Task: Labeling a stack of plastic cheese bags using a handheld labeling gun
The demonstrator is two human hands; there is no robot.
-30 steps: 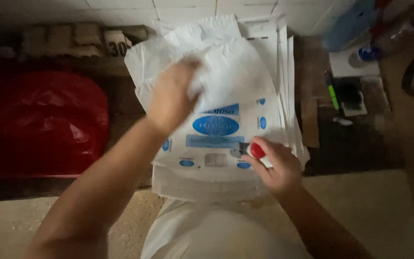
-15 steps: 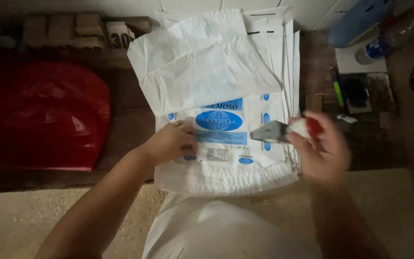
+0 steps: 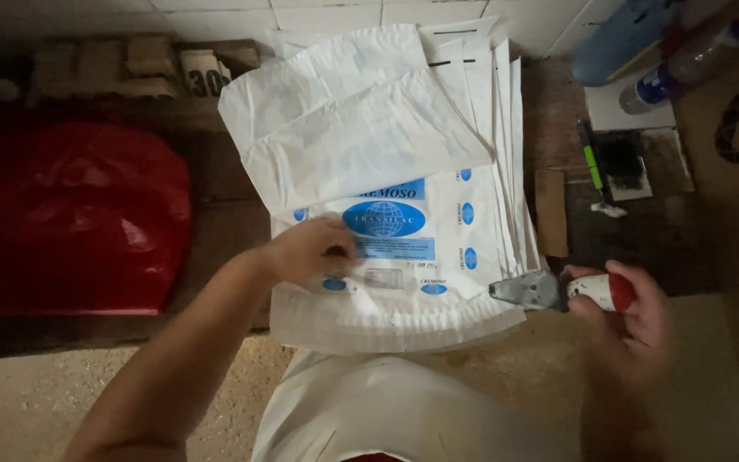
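With the left hand (image 3: 314, 250) pressed flat on the bags (image 3: 404, 248) and the right hand (image 3: 630, 312) gripping the stamp (image 3: 558, 291) at four o'clock, a skewed press could smear the mark or catch fingers.

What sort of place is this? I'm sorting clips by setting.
Probably a small packing or stamping workbench: a stack of white printed bags on a worn wooden bench, a stamp tool in the right hand.
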